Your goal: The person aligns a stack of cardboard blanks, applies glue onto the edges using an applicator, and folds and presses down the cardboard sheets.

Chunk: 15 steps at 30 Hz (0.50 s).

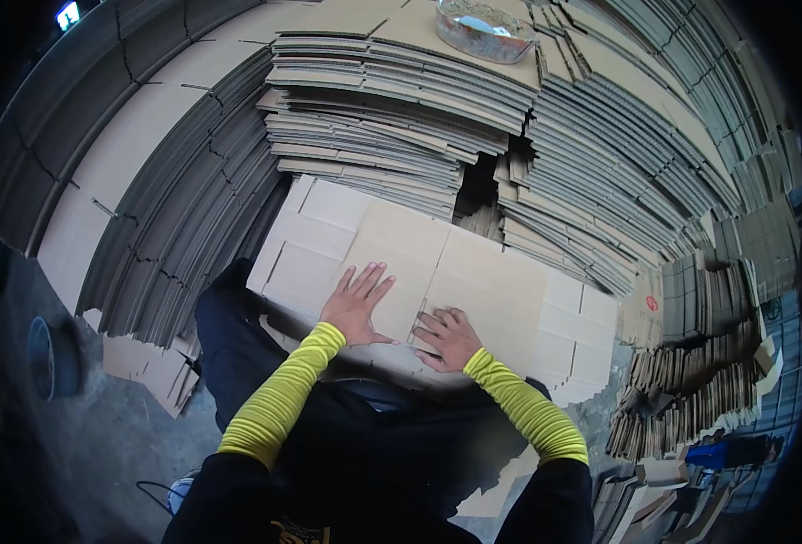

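A flat piece of tan cardboard (pixel 501 281) lies on a paler, wider cardboard sheet (pixel 315 231) in front of my lap. My left hand (pixel 359 304) rests flat on the left part of the tan piece, fingers spread, thumb pointing right. Near the front edge, right of the middle crease, my right hand (pixel 448 339) touches the cardboard with its fingers apart and slightly bent. Neither hand holds anything. Both forearms wear yellow sleeves.
Tall stacks of flat cardboard (pixel 401 82) stand ahead, to the left and right. A clear bowl (pixel 484 32) sits on the far stack. A bucket (pixel 54 358) stands at the left; a blue object (pixel 723 453) lies at the lower right.
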Tool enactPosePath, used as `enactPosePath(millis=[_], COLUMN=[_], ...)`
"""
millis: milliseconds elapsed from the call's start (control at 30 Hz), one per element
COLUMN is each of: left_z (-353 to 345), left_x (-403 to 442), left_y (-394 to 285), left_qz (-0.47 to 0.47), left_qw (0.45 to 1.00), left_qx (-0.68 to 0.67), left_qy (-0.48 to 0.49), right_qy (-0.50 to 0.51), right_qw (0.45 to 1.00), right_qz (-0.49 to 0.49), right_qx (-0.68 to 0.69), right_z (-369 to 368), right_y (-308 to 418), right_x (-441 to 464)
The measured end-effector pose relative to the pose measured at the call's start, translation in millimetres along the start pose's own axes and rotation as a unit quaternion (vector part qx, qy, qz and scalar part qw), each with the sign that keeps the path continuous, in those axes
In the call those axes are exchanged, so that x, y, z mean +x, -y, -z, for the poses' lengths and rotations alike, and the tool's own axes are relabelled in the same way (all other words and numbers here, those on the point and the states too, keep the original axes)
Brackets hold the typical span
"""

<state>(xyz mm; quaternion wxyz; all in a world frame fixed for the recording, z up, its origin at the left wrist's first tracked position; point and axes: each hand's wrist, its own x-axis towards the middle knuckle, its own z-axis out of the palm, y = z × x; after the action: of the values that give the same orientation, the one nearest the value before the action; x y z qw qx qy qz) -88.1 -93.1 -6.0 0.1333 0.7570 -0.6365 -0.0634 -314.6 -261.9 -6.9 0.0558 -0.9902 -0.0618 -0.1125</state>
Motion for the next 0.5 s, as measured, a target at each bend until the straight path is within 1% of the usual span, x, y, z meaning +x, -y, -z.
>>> enactPosePath(millis=[100,200,367,500], left_z=[0,4,3,-1], left_x=[4,1,4,3], left_y=[-1,-2,-6,-6], left_qz=[0.003,0.016,0.035,0.029], left_qw=[1.000,0.999,0.998,0.999], left_qx=[-0.013,0.005,0.002,0.006], left_qy=[0.005,0.049,0.044,0.040], right_qy=[0.010,0.021,0.022,0.034], right_qw=[0.999,0.998,0.997,0.995], right_qz=[-0.018,-0.024,-0.043,-0.061], right_qx=[0.024,0.058,0.055,0.072], right_z=[8,6,1,2], right_y=[4,11,7,6], right_x=[-7,-15,-16,-14])
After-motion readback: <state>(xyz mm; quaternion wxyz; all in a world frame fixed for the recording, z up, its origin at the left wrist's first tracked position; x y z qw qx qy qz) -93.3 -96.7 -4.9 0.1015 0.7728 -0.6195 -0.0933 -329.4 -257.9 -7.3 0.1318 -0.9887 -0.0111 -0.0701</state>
